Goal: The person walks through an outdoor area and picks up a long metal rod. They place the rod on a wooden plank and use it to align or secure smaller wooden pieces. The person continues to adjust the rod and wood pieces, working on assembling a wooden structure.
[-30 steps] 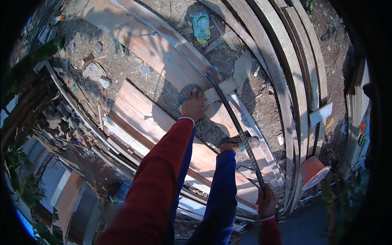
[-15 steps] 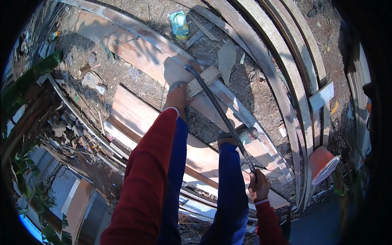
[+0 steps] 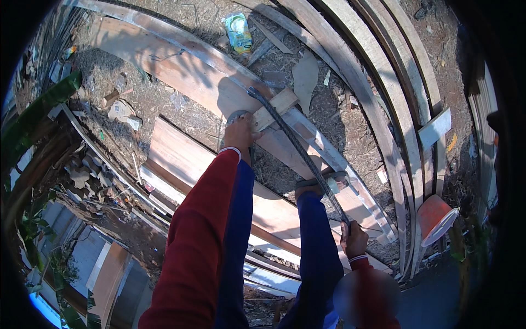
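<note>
Right hand (image 3: 354, 241), lower right of centre, is wrapped around the tail of the bar (image 3: 300, 147), which slants up to a forked-looking tip near upper centre. Left hand (image 3: 238, 134), just left of centre, is clamped on the near end of the block (image 3: 263, 119), and the bar crosses over that block; whether the two touch, I can't tell from above.

Dark, ribbed, probably steel: I'd call the bar heavy and stiff, top-heavy from that tail-end grip, though the ribs should resist slipping. Mid-shaft looks the balanced hold. The block seems light and rigid, best kept by its end, fingers away from the bar.

Edges now! The board (image 3: 164, 57) runs from upper left beneath a sandal (image 3: 335, 180), and the bar passes right over that foot. The trouser leg (image 3: 318, 236) crowds the right hand's left side; more room rightward, over the ground (image 3: 359, 140) before the timbers (image 3: 364, 46).
</note>
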Tool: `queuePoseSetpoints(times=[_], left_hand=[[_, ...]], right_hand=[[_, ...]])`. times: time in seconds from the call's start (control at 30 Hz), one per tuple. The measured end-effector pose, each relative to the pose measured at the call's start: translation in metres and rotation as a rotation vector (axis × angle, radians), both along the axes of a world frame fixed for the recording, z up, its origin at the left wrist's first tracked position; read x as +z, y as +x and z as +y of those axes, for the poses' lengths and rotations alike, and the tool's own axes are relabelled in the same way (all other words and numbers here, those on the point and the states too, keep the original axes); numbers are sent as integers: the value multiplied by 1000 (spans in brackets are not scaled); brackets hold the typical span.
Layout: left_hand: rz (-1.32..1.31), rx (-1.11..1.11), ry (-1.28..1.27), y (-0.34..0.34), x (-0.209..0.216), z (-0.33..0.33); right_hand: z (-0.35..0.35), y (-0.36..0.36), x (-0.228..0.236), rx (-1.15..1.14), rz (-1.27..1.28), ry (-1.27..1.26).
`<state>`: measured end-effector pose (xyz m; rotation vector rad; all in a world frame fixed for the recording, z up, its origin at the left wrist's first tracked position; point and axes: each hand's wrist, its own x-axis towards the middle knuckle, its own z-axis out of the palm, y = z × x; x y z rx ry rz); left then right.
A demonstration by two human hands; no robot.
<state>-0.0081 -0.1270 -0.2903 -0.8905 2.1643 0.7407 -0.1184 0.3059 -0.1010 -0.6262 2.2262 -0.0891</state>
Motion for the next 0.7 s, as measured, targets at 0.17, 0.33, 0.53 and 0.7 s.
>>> queuePoseSetpoints(times=[0.17,0.33,0.53,0.7], left_hand=[[166,-87,-195,15,-2,-6],[158,7,-105,9,-3,-4],[114,1386,810,-56,27,-22],[324,1362,1027,-96,53,10]], right_hand=[[5,-5,-97,-112,-77,-175],[32,42,-78,-284,-153,-141],[75,60,7,-415,-217,-173],[122,77,61,-405,-229,-69]])
